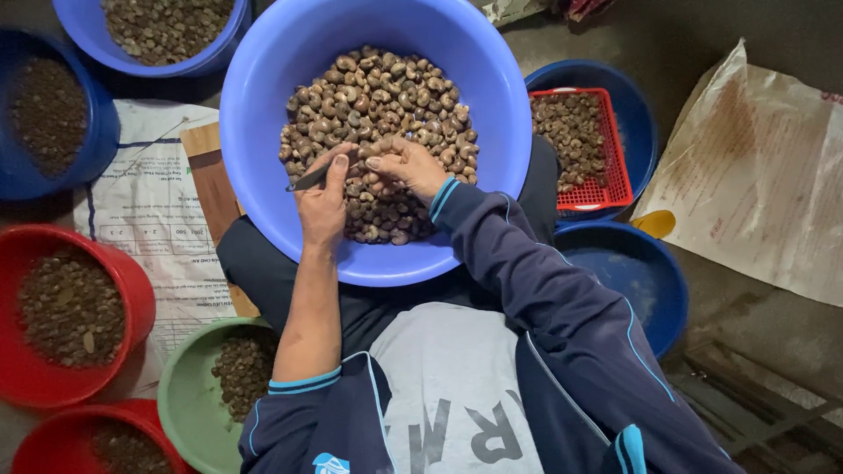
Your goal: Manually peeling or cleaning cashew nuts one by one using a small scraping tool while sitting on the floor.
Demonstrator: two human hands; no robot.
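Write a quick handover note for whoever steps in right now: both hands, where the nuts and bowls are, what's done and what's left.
Left hand: grip on a small dark blade, over the big blue basin on the lap.
Right hand: fingers pinch one nut at the blade tip; cannot tell whether it is cut.
Nuts: the basin holds a large pile.
Around: a red basket of nuts inside a blue bowl at the right, a green bowl and red bowls part filled at the left, another blue bowl at the right.
Done: surrounding bowls part filled.
Left: the pile in the basin.
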